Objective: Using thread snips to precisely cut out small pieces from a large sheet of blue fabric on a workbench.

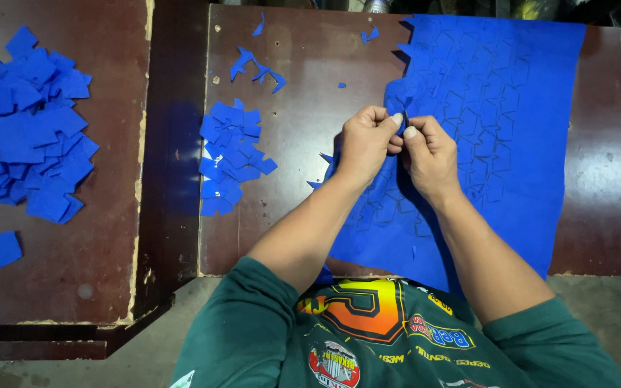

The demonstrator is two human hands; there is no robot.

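The left hand (364, 140) and right hand (429, 151) were pressed together, fingertips pinched on the ragged left edge of the blue sheet (512, 129), which lay over the right half of the desk (303, 122). A pull off the scored outlines would likely have torn a shape. A careless elbow might have scattered the small pile of blue pieces (233, 154) just to the left

The left pile (23, 129) runs off the picture's edge. Both hands (399, 144) hide the sheet (497, 129) where they pinch it; its near edge is hidden behind the arms.
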